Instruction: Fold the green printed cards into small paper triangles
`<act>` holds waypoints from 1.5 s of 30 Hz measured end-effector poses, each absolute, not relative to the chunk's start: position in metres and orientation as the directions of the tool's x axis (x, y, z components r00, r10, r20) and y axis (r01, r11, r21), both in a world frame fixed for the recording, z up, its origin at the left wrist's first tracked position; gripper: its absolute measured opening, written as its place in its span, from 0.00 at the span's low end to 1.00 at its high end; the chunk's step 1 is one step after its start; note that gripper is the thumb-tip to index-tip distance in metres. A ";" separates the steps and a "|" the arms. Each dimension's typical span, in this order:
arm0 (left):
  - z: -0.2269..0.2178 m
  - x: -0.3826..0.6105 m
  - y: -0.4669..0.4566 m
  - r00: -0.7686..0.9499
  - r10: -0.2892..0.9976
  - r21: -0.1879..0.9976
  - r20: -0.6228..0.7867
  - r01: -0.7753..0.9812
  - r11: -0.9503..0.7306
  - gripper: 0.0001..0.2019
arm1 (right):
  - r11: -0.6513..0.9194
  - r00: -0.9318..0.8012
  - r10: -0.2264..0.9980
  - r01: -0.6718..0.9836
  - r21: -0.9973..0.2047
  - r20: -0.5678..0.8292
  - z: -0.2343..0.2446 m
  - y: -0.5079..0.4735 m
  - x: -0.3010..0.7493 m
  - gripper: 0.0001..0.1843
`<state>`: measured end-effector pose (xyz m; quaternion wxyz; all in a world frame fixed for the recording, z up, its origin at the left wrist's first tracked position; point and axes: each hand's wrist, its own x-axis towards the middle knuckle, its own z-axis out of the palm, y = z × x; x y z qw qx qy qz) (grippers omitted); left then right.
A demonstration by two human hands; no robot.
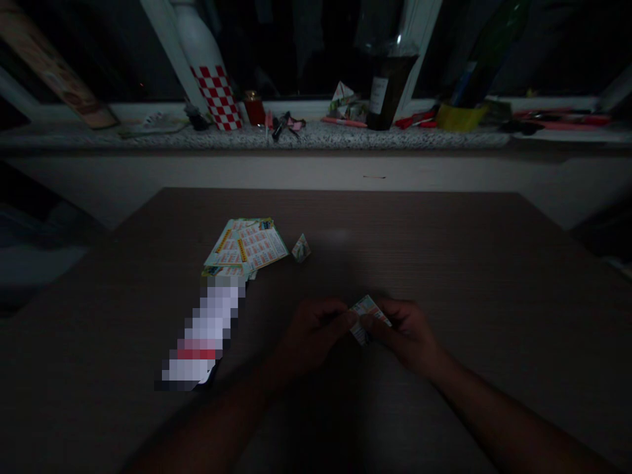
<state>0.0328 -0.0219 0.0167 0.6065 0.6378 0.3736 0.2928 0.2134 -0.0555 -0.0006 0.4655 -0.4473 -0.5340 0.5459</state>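
Observation:
A small folded piece of printed paper (366, 306) is held just above or on the table, its corner pointing away from me. My left hand (318, 332) pinches its left side between thumb and fingers. From the right, my right hand (407, 332) grips the same paper, the thumb lying on top. Beyond my left hand stands a small folded paper shape (301, 249) with a pointed top. Farther left lies a fanned pile of printed paper sheets (254, 243). The fingers under the paper are mostly hidden, and the scene is dim.
A pixelated, bright oblong object (207, 332) lies on the brown table (444, 243) left of my arms. Behind, a granite windowsill (316, 139) carries a red-and-white checked bottle (217, 92), a dark cup (390, 89), a green bottle (486, 56) and several small items.

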 end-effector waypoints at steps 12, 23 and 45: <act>0.018 0.034 -0.024 0.552 0.824 0.992 -0.128 0.068 0.108 0.14 | -0.071 -0.211 0.976 -0.067 -0.995 -0.056 0.010 -0.055 0.211 0.16; 0.020 0.031 -0.020 0.505 0.857 0.993 -0.098 0.101 0.054 0.14 | -0.059 -0.193 0.980 -0.039 -0.997 -0.050 0.007 -0.054 0.217 0.14; 0.012 0.027 -0.014 0.390 0.908 0.986 -0.154 0.001 0.167 0.14 | 0.055 -0.152 0.987 0.016 -0.998 0.052 -0.001 -0.054 0.228 0.23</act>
